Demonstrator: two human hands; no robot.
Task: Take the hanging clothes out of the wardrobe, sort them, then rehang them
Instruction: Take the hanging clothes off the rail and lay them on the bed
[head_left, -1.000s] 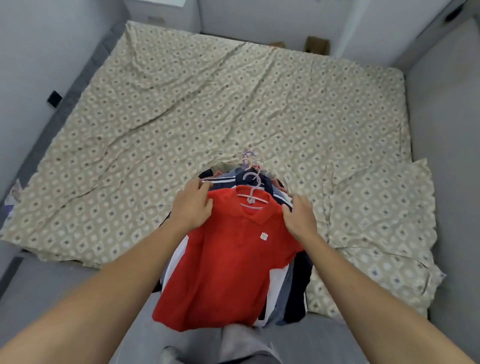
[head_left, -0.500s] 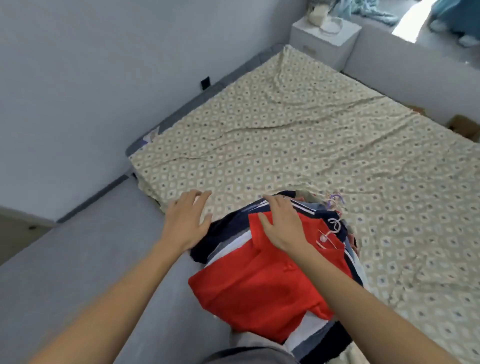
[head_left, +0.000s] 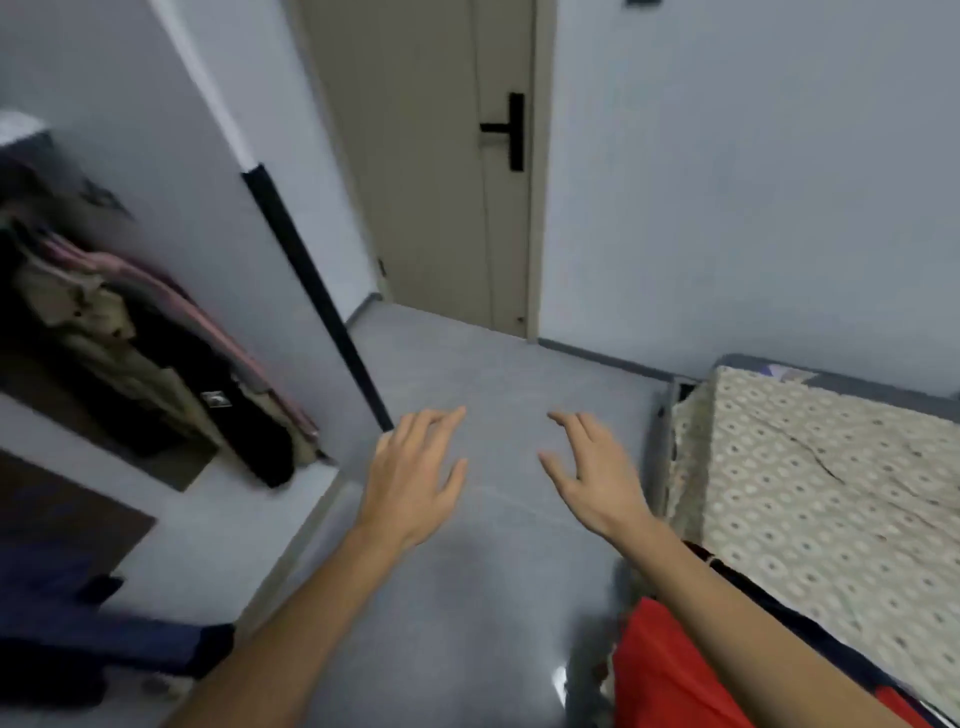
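Observation:
The open wardrobe (head_left: 171, 171) is at the left, with several dark, beige and pink clothes (head_left: 156, 364) hanging inside. My left hand (head_left: 415, 473) and my right hand (head_left: 592, 473) hover over the grey floor, fingers spread and holding nothing. A red polo shirt (head_left: 670, 670) on top of a pile of clothes lies at the bottom right, on the edge of the bed (head_left: 831, 467), partly hidden by my right forearm.
A closed beige door (head_left: 431, 156) with a black handle (head_left: 511, 130) is straight ahead. The wardrobe door's black edge (head_left: 311, 291) juts out beside my left hand. Dark folded clothes (head_left: 78, 623) lie in the wardrobe's lower part at bottom left. Grey floor (head_left: 493, 364) lies between wardrobe and bed.
Both hands have let go of the pile of clothes, which stays on the bed. The view has swung left from the bed to the wardrobe and the door.

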